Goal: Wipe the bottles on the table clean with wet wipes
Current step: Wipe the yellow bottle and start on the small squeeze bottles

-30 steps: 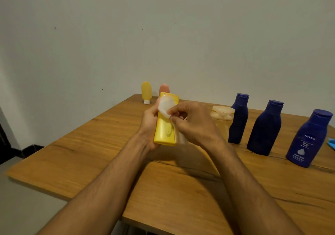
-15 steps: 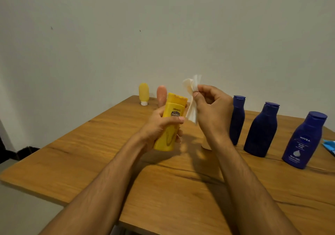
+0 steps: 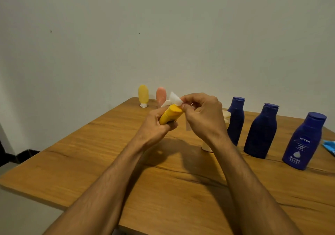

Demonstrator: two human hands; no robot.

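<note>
While the left hand (image 3: 155,126) grips the yellow bottle (image 3: 170,116) and the right hand (image 3: 204,116) pinches the wipe (image 3: 175,98), three blue bottles (image 3: 261,131) likely await cleaning.

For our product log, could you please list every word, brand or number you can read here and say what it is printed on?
"NIVEA": front of the rightmost blue bottle.
Smaller lines beneath it: too blurred to read.
Dark label on the yellow bottle in the left hand: too small to read.
White print on the blue packet at the right edge: unreadable.
</note>
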